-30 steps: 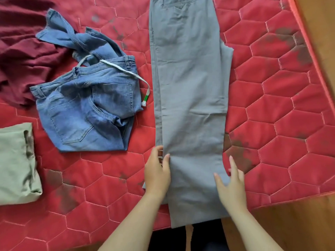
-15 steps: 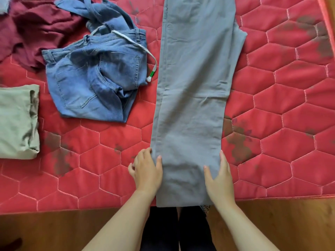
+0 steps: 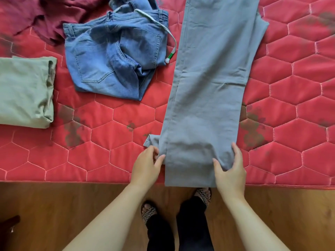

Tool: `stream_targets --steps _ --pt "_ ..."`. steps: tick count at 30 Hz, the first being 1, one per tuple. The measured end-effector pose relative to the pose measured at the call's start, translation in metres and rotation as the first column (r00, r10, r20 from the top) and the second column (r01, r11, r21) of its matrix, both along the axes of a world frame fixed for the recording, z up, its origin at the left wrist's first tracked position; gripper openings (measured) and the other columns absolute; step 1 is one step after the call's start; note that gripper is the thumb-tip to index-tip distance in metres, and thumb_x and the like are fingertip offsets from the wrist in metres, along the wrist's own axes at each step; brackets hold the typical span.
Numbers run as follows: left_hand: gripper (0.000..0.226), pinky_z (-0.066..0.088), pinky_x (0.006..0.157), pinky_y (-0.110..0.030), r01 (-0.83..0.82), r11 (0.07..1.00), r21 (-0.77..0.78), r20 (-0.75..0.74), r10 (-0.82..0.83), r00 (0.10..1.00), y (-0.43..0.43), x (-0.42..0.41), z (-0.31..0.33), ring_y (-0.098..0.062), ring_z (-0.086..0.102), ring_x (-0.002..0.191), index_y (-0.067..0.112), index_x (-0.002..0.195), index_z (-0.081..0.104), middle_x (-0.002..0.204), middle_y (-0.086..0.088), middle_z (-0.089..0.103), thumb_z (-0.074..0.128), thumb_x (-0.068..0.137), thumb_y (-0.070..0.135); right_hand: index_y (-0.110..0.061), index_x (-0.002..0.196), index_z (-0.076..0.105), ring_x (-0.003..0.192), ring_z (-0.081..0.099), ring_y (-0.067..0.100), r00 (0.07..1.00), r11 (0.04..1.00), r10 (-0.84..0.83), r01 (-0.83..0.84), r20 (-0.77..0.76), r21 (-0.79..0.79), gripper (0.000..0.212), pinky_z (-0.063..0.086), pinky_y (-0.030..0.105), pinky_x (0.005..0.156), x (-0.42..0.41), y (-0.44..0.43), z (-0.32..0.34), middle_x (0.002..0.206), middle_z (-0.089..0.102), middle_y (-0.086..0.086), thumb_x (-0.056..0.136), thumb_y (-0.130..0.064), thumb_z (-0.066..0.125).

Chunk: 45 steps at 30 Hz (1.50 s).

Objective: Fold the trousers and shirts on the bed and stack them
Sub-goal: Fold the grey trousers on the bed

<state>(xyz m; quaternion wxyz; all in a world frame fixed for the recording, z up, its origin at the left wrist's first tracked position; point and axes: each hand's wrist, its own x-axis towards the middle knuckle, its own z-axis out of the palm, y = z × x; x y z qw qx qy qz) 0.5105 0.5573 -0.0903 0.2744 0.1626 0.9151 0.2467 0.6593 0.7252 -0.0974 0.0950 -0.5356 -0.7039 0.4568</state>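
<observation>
**Hem of the grey trousers [image 3: 208,87] gripped on both sides**

Four garments are counted on the red quilted bed [image 3: 299,124]. The grey trousers are laid lengthwise, legs together, with the hem at the near edge. Crumpled blue jeans [image 3: 112,57] are seen just to their left, a maroon garment [image 3: 54,13] at the far left, and a folded green garment [image 3: 23,91] at the left border. The hem's left edge is pinched in the grip of the left hand [image 3: 146,163]. The right corner is clamped between thumb and fingers of the right hand [image 3: 230,171]. Half a second earlier both hands were held flat beside the legs; a corner of the under leg is now exposed.
</observation>
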Motion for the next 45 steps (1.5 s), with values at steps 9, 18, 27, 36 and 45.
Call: stream_targets --steps 9,18,27,36,45 --pt "0.007 0.045 0.062 -0.027 -0.035 0.919 0.392 -0.048 0.058 0.997 0.004 0.003 0.102 -0.007 0.059 0.066 0.026 0.088 0.048 0.069 0.006 0.062 0.049 0.095 0.028 -0.046 0.135 0.032 0.128 0.041 0.002 0.953 0.992 -0.061 0.090 -0.298 0.085 0.066 0.037 0.018 0.102 -0.001 0.025 0.108 0.142 0.041 -0.015 0.083 -0.025 0.068" --pt "0.040 0.035 0.078 -0.024 0.000 0.974 0.226 0.083 -0.019 0.996 -0.006 0.017 0.100 -0.013 0.054 0.105 0.027 0.129 0.038 0.115 0.008 0.058 0.052 0.092 0.022 -0.024 0.137 0.040 0.122 0.048 0.015 0.997 0.998 0.066 -0.066 0.038 0.008 0.059 0.033 0.022 0.091 0.013 0.016 0.118 0.128 0.055 -0.002 0.084 -0.022 0.065" --pt "0.040 0.029 0.077 -0.017 0.022 0.997 0.069 0.108 -0.029 0.994 -0.030 0.042 0.075 -0.010 0.048 0.108 0.021 0.120 0.049 0.115 0.006 0.050 0.062 0.084 0.033 -0.037 0.130 0.041 0.110 0.053 0.004 0.995 0.977 0.086 -0.075 0.048 -0.198 0.055 0.040 0.018 0.086 0.059 -0.038 0.086 0.117 0.054 -0.020 0.083 -0.021 0.065" --pt "0.051 0.032 0.083 -0.021 0.024 0.999 0.041 0.139 -0.029 0.990 -0.049 0.044 0.082 -0.012 0.048 0.112 0.021 0.122 0.047 0.121 0.005 0.052 0.061 0.082 0.048 -0.046 0.129 0.042 0.118 0.048 0.001 0.995 0.997 -0.056 0.059 -0.084 0.039 0.051 0.040 0.020 0.094 0.051 -0.057 0.106 0.126 0.052 -0.021 0.088 -0.023 0.060" --pt "0.028 0.035 0.075 -0.022 -0.086 0.982 0.170 0.180 0.054 0.982 -0.036 0.031 0.103 -0.007 0.053 0.094 0.027 0.098 0.050 0.098 0.016 0.056 0.068 0.080 0.038 -0.036 0.134 0.038 0.122 0.047 0.014 1.000 0.999 0.000 0.000 0.003 0.054 0.050 0.038 0.027 0.094 0.045 -0.053 0.122 0.133 0.051 -0.011 0.089 -0.026 0.058"
